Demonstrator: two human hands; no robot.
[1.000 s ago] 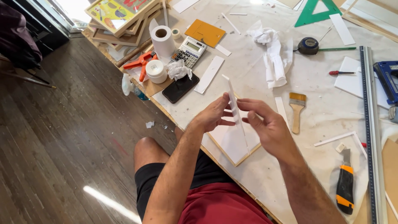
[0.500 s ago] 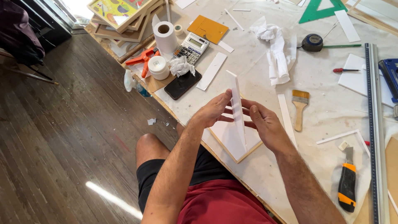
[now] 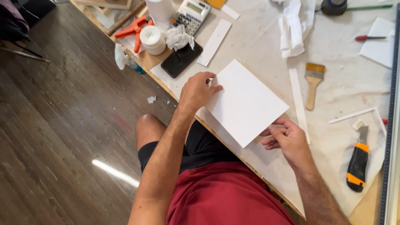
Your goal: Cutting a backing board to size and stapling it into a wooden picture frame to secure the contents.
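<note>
Both hands are holding a white board (image 3: 246, 102) flat over the cluttered desk (image 3: 258, 46): left hand (image 3: 196, 91) gripping its left edge, right hand (image 3: 287, 139) pinching the lower corner, above a dark wooden floor (image 3: 62, 125).

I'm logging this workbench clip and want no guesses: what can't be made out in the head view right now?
- Underside of the white board: faces away from the camera; left hand and right hand hold its edges.
- Right hand's fingertips: behind the board's corner.
- Tape measure: cut off by the top edge.
- Metal ruler: runs off the right edge.
- Calculator keys: too small to read.
</note>
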